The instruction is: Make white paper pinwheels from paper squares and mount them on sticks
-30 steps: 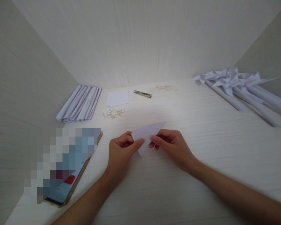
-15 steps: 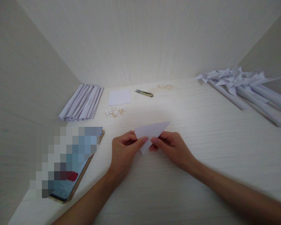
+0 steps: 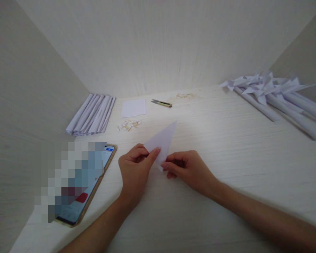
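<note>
A white paper folded into a triangle (image 3: 162, 140) stands tilted just above the pale wooden table (image 3: 216, 147), its long tip pointing up and to the right. My left hand (image 3: 134, 168) pinches its lower left edge between thumb and forefinger. My right hand (image 3: 185, 168) pinches the lower corner from the right, its fingers curled under the paper. Both hands meet near the middle of the table, close to me.
A phone (image 3: 81, 189) lies at the left front. Rolled paper tubes (image 3: 91, 114) lie at the back left, with a white paper square (image 3: 133, 107), small snips (image 3: 162, 103) and paper scraps (image 3: 129, 124) nearby. Finished paper pinwheels on tubes (image 3: 274, 95) are piled at the right.
The folded triangle has swung from lying nearly flat and pointing right to standing steeper, tip up. My right hand has slid down to the lower corner.
</note>
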`<state>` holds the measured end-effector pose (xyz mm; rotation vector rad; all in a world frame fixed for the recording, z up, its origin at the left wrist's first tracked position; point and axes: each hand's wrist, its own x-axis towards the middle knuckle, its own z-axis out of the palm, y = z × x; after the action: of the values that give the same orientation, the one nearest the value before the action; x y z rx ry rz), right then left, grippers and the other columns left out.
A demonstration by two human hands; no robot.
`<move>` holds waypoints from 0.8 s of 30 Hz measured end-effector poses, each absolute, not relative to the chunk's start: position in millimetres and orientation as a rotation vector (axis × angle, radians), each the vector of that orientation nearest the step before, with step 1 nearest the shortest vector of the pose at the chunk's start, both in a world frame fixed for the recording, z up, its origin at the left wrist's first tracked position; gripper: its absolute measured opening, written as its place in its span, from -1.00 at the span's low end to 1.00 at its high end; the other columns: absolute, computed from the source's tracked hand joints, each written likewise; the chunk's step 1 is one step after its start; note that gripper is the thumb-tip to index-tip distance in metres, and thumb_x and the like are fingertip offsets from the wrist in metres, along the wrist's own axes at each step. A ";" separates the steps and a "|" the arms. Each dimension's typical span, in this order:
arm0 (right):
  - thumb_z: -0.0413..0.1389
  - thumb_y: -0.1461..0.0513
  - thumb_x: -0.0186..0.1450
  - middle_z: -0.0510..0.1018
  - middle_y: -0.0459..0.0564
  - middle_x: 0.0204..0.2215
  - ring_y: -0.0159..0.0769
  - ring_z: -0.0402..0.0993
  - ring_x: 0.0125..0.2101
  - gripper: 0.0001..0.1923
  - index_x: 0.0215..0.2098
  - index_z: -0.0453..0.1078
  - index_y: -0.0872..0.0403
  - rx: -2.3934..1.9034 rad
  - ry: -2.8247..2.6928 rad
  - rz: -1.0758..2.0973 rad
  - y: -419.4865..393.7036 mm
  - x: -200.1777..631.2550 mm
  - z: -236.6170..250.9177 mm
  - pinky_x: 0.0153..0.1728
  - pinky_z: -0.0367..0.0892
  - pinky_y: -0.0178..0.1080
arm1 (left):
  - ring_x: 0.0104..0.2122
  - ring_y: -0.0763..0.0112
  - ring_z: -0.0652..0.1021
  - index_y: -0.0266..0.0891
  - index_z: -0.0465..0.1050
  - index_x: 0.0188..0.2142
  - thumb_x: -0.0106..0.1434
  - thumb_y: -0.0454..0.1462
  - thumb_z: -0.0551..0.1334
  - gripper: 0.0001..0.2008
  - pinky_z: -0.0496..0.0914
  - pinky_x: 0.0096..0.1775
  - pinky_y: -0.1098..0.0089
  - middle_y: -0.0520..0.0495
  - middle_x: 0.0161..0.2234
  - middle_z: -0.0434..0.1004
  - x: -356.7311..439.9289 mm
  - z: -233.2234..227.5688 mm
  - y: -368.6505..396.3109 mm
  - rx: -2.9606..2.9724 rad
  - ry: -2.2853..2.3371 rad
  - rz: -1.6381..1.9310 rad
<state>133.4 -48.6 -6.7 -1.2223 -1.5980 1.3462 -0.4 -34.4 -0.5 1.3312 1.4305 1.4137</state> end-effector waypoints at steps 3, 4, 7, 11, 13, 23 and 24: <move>0.05 0.19 0.11 0.46 -0.08 -0.68 -0.43 0.38 -0.64 -0.80 -0.59 0.39 0.13 -1.204 -1.530 1.438 -49.1 131.6 -7.4 -0.60 0.28 -0.40 | -0.62 0.59 0.30 -0.28 0.31 -0.75 -0.13 -0.31 0.30 -0.80 0.18 -0.59 0.52 0.10 -0.66 0.28 1.8 -0.2 -36.3 1.392 1.456 1.446; 0.06 0.19 0.10 0.46 -0.08 -0.69 -0.43 0.39 -0.64 -0.80 -0.60 0.39 0.13 -1.204 -1.505 1.461 -49.1 131.0 -7.2 -0.61 0.29 -0.40 | -0.62 0.59 0.30 -0.28 0.31 -0.75 -0.13 -0.30 0.29 -0.79 0.17 -0.60 0.52 0.10 -0.66 0.27 2.4 -0.3 -36.8 1.406 1.464 1.450; 0.07 0.20 0.09 0.47 -0.09 -0.68 -0.42 0.41 -0.63 -0.81 -0.60 0.39 0.13 -1.203 -1.438 1.507 -49.0 129.7 -6.1 -0.59 0.32 -0.40 | -0.63 0.60 0.28 -0.28 0.30 -0.76 -0.12 -0.30 0.29 -0.78 0.15 -0.62 0.52 0.11 -0.66 0.26 4.0 -0.5 -37.7 1.436 1.474 1.473; 0.06 0.22 0.10 0.49 -0.07 -0.65 -0.39 0.43 -0.59 -0.83 -0.58 0.40 0.13 -1.206 -1.422 1.520 -48.9 128.9 -5.2 -0.53 0.34 -0.36 | -0.65 0.61 0.27 -0.28 0.31 -0.76 -0.11 -0.31 0.28 -0.79 0.14 -0.63 0.52 0.11 -0.68 0.25 6.0 0.8 -38.5 1.490 1.494 1.497; 0.07 0.23 0.08 0.50 -0.07 -0.64 -0.39 0.43 -0.58 -0.85 -0.57 0.41 0.13 -1.202 -1.413 1.521 -49.1 128.5 -4.9 -0.53 0.34 -0.36 | -0.65 0.60 0.27 -0.27 0.31 -0.76 -0.11 -0.32 0.27 -0.79 0.14 -0.63 0.52 0.11 -0.69 0.25 7.0 1.9 -39.1 1.519 1.515 1.505; 0.11 0.34 -0.01 0.49 -0.10 -0.66 -0.40 0.42 -0.60 -0.94 -0.61 0.40 0.13 -1.187 -1.290 1.600 -49.5 126.2 -3.6 -0.55 0.33 -0.37 | -0.65 0.61 0.28 -0.27 0.31 -0.75 -0.10 -0.33 0.28 -0.81 0.14 -0.64 0.52 0.12 -0.68 0.26 7.5 1.8 -40.6 1.532 1.510 1.519; 0.11 0.34 -0.01 0.49 -0.11 -0.67 -0.41 0.42 -0.60 -0.94 -0.62 0.41 0.13 -1.191 -1.280 1.612 -49.3 126.3 -3.4 -0.56 0.33 -0.37 | -0.65 0.61 0.28 -0.27 0.31 -0.75 -0.11 -0.33 0.28 -0.80 0.14 -0.63 0.52 0.13 -0.68 0.26 7.6 1.8 -40.3 1.529 1.507 1.526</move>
<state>126.3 -49.3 -3.4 -1.1908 -1.2797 1.6124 7.6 -40.3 1.8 1.5287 1.5071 1.5256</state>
